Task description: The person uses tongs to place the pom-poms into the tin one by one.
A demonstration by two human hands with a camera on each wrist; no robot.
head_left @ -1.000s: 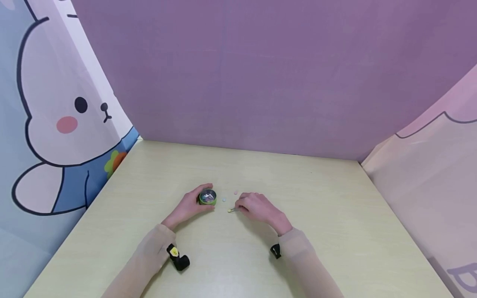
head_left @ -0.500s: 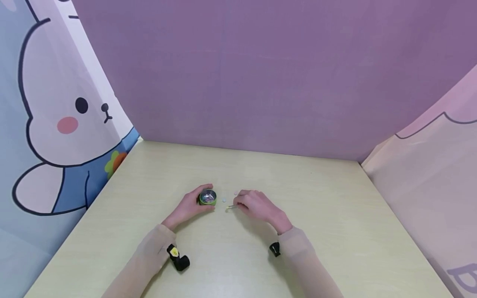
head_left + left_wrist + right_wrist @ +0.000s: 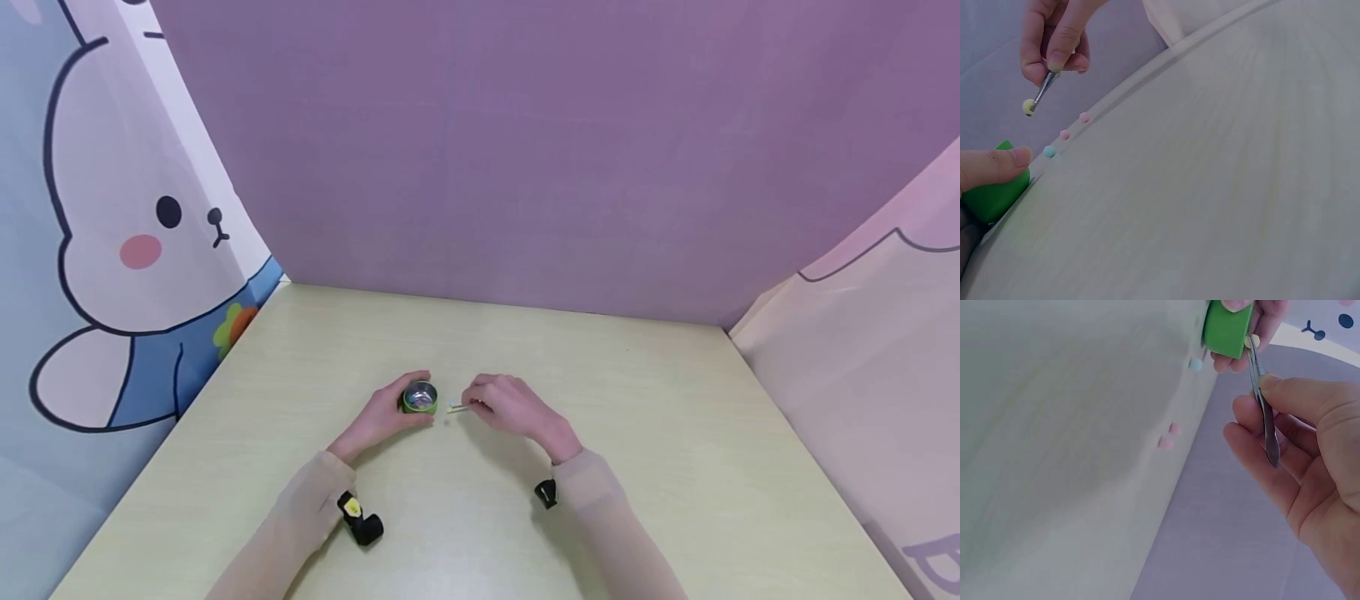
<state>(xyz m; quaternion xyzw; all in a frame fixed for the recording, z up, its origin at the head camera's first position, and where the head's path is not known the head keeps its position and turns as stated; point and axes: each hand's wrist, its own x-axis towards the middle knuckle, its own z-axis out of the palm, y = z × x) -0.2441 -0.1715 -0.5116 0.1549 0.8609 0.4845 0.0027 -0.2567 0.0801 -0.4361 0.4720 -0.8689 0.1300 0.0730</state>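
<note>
Clearly, both grips are occupied. The left grip (image 3: 384,410) curls round a small green cup (image 3: 422,409), thumb on one side and fingers on the other. The cup stands upright on the pale bench (image 3: 675,458), its mouth facing up and its silvery inside showing; something faintly pinkish lies at the bottom, too small to make out.

The right grip (image 3: 506,404) is grasping metal tweezers (image 3: 1264,409), pinched between thumb and fingertips partway along their length, with the blunt end back toward the palm. Their tips point toward the cup and carry a yellow bead (image 3: 1029,107). That bead is in the air above the bench, near the cup and just beside its right side in the head view, apart from the rim.

On the bench beside the cup lie three more beads, well seen from the wrists: a blue bead (image 3: 1049,151) nearest the cup, then two pink beads (image 3: 1065,134) farther along, close to each other.

Each arm wears a beige sleeve (image 3: 300,508). A black mount (image 3: 363,527) sits at the left wrist, with a yellow patch by it, and another black piece (image 3: 547,493) shows at the right. Behind the bench rises a purple backdrop (image 3: 487,167); a cartoon rabbit (image 3: 97,183) covers the left panel, and a pale pink panel (image 3: 862,375) closes the right side.
</note>
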